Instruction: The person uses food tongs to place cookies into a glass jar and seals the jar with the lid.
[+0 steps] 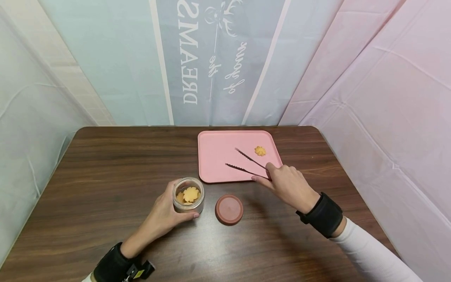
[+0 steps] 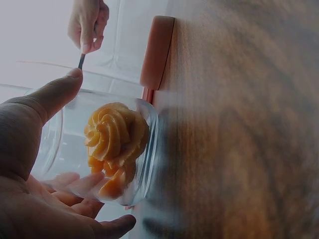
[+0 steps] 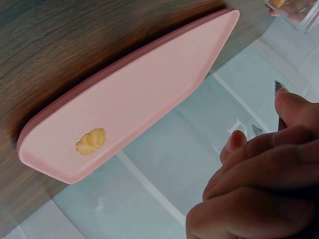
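My left hand [image 1: 165,213] grips a clear glass jar [image 1: 189,209] around its side, thumb along the front. Several yellow swirled cookies [image 2: 114,132] lie inside the jar, whose mouth is uncovered. My right hand [image 1: 290,184] holds dark tongs [image 1: 246,171] by the handle end, and their serrated tips point left over the pink tray [image 1: 215,156]. The tong arms stand apart with nothing between them. On the tray's right part sits one flower-shaped cookie [image 1: 260,151], seen also in the right wrist view, apart from the tong tips.
A round reddish-brown lid [image 1: 229,210] lies on the dark wooden table [image 1: 123,176], between the jar and my right forearm. The tray is by the table's far edge. Printed curtains [image 1: 134,58] hang behind and at both sides.
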A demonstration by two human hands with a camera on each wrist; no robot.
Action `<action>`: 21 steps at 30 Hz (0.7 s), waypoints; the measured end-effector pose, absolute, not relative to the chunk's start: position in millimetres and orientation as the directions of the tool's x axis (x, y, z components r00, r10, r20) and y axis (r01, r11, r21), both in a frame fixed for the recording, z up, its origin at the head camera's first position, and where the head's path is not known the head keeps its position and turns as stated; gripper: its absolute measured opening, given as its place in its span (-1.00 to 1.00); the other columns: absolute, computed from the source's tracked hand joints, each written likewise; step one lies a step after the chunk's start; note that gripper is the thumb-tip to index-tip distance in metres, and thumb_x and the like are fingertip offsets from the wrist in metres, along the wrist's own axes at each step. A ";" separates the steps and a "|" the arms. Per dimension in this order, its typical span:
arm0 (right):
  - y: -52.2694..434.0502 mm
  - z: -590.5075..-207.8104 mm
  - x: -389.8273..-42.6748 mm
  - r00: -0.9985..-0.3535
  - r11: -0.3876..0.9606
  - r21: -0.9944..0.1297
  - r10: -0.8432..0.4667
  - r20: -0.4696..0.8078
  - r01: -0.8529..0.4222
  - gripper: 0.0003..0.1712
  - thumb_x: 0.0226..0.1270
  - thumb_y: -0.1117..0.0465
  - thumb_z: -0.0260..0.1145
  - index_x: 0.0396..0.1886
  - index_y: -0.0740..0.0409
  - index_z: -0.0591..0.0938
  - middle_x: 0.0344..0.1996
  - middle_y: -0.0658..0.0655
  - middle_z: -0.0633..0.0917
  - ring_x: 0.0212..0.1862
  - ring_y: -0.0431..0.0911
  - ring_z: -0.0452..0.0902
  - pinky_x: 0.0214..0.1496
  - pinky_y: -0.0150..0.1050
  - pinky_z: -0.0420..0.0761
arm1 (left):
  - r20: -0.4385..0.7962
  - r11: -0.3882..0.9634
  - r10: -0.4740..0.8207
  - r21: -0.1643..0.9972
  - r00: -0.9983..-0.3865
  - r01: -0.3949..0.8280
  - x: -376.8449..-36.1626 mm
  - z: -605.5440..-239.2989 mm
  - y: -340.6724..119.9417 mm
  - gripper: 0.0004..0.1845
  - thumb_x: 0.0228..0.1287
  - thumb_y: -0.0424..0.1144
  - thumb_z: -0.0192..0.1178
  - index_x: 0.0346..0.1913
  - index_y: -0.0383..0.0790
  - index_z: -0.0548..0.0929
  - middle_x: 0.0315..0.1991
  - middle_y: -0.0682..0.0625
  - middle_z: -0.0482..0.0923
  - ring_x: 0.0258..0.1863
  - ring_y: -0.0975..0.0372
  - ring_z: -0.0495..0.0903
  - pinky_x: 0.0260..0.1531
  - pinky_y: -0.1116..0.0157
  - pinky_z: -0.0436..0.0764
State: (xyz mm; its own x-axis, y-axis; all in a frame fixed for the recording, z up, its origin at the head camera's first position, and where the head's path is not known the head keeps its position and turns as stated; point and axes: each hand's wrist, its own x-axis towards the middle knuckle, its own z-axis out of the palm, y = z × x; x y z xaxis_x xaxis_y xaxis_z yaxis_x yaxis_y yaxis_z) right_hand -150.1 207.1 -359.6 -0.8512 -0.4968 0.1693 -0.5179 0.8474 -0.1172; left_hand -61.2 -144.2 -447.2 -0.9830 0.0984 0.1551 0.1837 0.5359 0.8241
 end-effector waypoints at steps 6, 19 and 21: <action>213.0 -362.6 -152.9 -0.852 0.851 -0.109 -0.490 0.182 -0.513 -0.42 0.45 -0.16 0.43 -0.54 0.05 0.37 -0.77 -0.03 0.34 -0.74 -0.11 0.29 -0.68 -0.23 0.25 | 0.152 0.538 0.097 0.823 -0.984 0.180 -61.2 -446.5 -144.0 0.07 -0.15 -0.09 0.78 0.42 -0.25 0.38 0.27 -0.18 0.60 0.25 -0.06 0.61 0.18 -0.15 0.55; 223.6 -369.9 -158.9 -0.851 0.855 -0.107 -0.478 0.216 -0.507 -0.45 0.43 -0.11 0.46 -0.54 0.08 0.39 -0.77 -0.02 0.36 -0.73 -0.10 0.30 -0.69 -0.21 0.28 | 0.157 0.546 0.099 0.817 -0.983 0.185 -61.2 -445.6 -144.0 0.07 -0.16 -0.10 0.78 0.41 -0.28 0.37 0.26 -0.21 0.61 0.24 -0.08 0.61 0.17 -0.16 0.56; 225.0 -371.3 -160.3 -0.848 0.853 -0.106 -0.481 0.224 -0.512 -0.45 0.43 -0.10 0.46 -0.54 0.08 0.39 -0.77 -0.03 0.36 -0.74 -0.11 0.30 -0.69 -0.21 0.28 | 0.160 0.548 0.099 0.815 -0.982 0.188 -61.2 -446.0 -143.8 0.07 -0.16 -0.11 0.78 0.41 -0.29 0.37 0.27 -0.22 0.60 0.24 -0.08 0.61 0.17 -0.16 0.56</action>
